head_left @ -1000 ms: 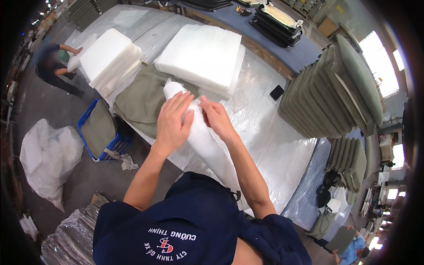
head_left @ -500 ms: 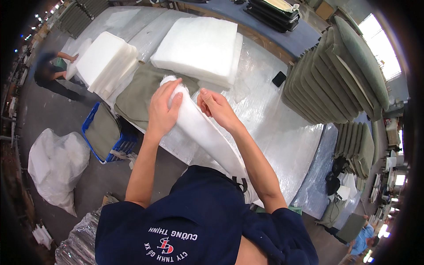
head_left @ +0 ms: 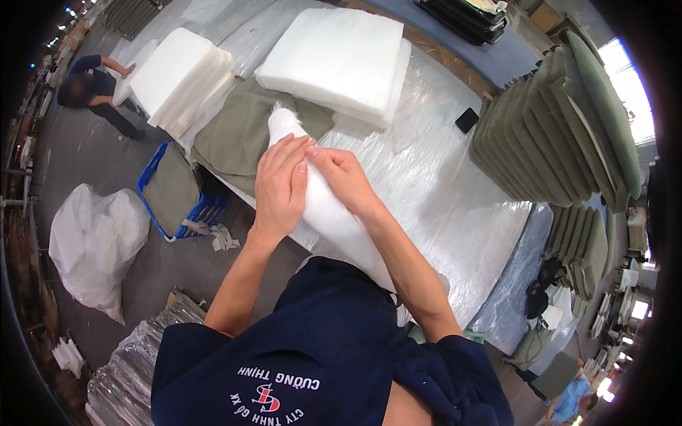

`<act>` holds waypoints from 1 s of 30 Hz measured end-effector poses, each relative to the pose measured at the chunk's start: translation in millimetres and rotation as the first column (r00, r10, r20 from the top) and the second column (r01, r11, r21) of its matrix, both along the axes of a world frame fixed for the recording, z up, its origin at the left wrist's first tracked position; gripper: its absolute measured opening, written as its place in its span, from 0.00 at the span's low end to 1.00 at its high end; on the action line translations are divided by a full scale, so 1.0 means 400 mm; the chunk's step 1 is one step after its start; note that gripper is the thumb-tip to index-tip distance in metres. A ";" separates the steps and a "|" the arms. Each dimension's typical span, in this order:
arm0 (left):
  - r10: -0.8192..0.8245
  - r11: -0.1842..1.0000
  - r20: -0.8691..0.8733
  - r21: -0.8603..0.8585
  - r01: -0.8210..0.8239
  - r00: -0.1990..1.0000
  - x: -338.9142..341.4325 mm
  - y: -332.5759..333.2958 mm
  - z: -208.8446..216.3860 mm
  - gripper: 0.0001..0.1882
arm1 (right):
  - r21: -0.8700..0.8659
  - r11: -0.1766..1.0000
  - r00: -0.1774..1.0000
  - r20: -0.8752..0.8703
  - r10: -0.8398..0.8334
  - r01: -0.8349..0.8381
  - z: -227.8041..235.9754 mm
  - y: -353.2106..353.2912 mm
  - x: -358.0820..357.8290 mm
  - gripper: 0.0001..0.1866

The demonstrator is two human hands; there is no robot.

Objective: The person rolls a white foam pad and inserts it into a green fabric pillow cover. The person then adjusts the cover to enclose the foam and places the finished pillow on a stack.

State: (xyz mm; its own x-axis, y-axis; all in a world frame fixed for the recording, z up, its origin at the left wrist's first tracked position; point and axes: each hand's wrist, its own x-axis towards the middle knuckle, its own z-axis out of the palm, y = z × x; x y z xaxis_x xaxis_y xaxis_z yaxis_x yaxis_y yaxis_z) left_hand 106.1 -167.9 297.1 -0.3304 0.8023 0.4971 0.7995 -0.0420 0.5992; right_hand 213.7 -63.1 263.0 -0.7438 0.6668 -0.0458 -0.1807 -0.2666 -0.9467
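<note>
A soft white wadding pad (head_left: 332,224) lies folded or rolled into a long shape, running from my waist out over the table. My left hand (head_left: 281,186) is wrapped over its upper part, fingers close together. My right hand (head_left: 342,177) grips the pad's other side, its thumb and fingertips meeting the left fingers on top. The fuzzy far end of the pad pokes out beyond both hands. Beneath that end is an olive fabric cover (head_left: 229,135), spread flat on the plastic-wrapped table (head_left: 433,206).
A thick stack of white wadding (head_left: 334,60) sits at the table's far side, with white pads (head_left: 174,78) to its left. Olive cushions (head_left: 547,128) tower on the right near a black phone (head_left: 467,121). A blue crate (head_left: 150,174) and a co-worker (head_left: 89,85) are at left.
My right hand has come in from beside the pad and closed on it next to my left hand. My left hand has moved a little nearer my body along the pad.
</note>
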 end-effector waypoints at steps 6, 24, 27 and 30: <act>0.001 0.997 -0.051 -0.083 -0.005 0.999 0.015 -0.039 0.008 0.21 | -0.701 0.680 0.952 -0.305 -0.014 -0.215 -0.110 0.105 0.087 0.23; 0.177 0.983 0.095 0.031 -0.181 0.980 -0.004 0.030 -0.006 0.16 | -0.308 0.949 0.997 -0.052 0.051 -0.065 -0.044 -0.036 0.065 0.18; 0.194 0.980 0.062 0.029 -0.196 0.979 -0.014 0.041 -0.002 0.15 | -0.304 0.952 1.000 -0.010 0.019 -0.022 -0.046 -0.027 0.043 0.21; 0.174 0.984 0.083 0.031 -0.177 0.981 -0.031 0.052 0.005 0.15 | 0.100 0.994 0.987 0.158 0.015 -0.032 -0.025 0.002 0.038 0.22</act>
State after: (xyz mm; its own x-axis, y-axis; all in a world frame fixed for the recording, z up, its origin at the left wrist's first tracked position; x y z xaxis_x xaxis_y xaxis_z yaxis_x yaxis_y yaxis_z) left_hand 93.8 -147.0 299.0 -0.5044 0.7092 0.4927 0.7462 0.0709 0.6619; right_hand 229.0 -62.4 253.1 -0.7483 0.6564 -0.0960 -0.0223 -0.1695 -0.9853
